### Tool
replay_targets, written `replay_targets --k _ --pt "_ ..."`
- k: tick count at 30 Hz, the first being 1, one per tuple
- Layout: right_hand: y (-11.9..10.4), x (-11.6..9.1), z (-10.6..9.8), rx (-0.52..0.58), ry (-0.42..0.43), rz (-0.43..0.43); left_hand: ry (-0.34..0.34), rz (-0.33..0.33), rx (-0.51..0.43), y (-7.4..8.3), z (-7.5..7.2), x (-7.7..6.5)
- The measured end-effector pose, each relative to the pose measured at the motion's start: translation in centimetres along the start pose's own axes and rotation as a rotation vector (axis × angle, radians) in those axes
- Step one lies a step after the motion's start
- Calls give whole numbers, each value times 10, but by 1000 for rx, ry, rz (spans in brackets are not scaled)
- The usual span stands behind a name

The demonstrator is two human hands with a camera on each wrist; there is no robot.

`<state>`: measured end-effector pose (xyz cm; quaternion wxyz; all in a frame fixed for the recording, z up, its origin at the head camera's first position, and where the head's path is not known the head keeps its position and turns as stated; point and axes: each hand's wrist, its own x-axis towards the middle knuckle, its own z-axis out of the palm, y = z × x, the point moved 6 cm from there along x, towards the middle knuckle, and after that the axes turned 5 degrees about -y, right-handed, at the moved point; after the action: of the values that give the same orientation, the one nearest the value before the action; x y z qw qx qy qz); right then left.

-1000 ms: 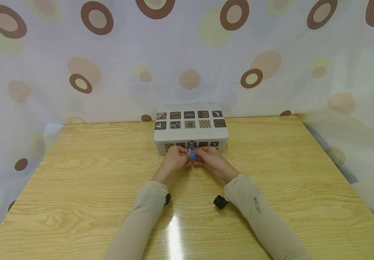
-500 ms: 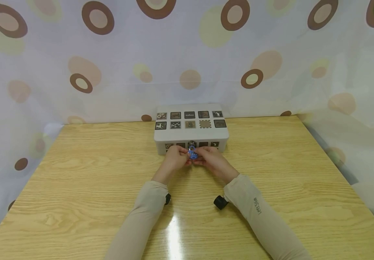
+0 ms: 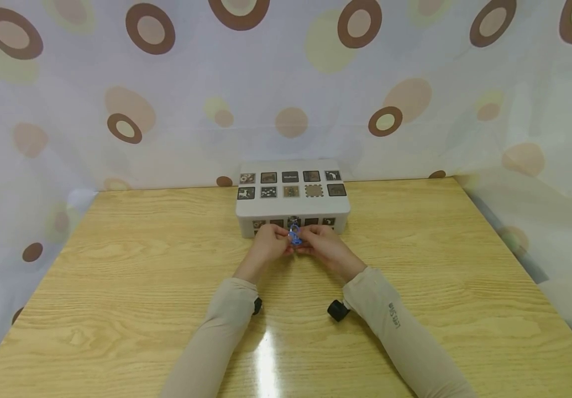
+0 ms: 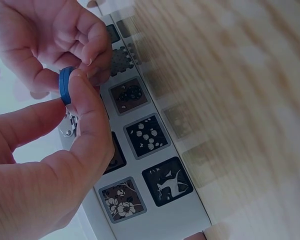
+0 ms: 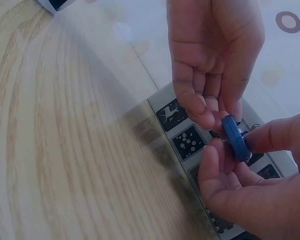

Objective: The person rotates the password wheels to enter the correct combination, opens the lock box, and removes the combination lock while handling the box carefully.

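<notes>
A small blue padlock [image 3: 295,236] with its shackle upward is at the front of a white box [image 3: 293,205], close by the metal clasp [image 3: 293,220]. My left hand [image 3: 268,244] pinches its left side between thumb and fingers. From the right, my right hand [image 3: 326,244] pinches it with the thumb on the face toward me. In the left wrist view the padlock [image 4: 66,85] shows edge-on between the fingertips. The right wrist view has both hands meeting at the padlock [image 5: 235,138]. Fingers hide much of its body.
Dark square pictures cover the box's lid and front; the lid is down. The box stands at the back of a wood-grain table [image 3: 166,309], against a white curtain [image 3: 246,83] with circles. Black wrist cameras hang under both sleeves, the right one [image 3: 337,310] showing more.
Both hands stay in the same place on the padlock. Its face looks slightly turned compared with half a second ago. The box has not moved.
</notes>
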<state>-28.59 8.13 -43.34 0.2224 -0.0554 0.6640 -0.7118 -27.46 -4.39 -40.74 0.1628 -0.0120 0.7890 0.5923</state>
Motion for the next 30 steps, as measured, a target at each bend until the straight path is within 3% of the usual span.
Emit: replay_targets --k 7,15,30 --pt "0 0 1 11 -13 -12 6 1 -2 0 0 -1" --pt "1 1 -2 73 17 31 13 5 -7 2 0 -1" --pt "0 0 -11 44 -30 31 14 -11 -33 -2 0 2"
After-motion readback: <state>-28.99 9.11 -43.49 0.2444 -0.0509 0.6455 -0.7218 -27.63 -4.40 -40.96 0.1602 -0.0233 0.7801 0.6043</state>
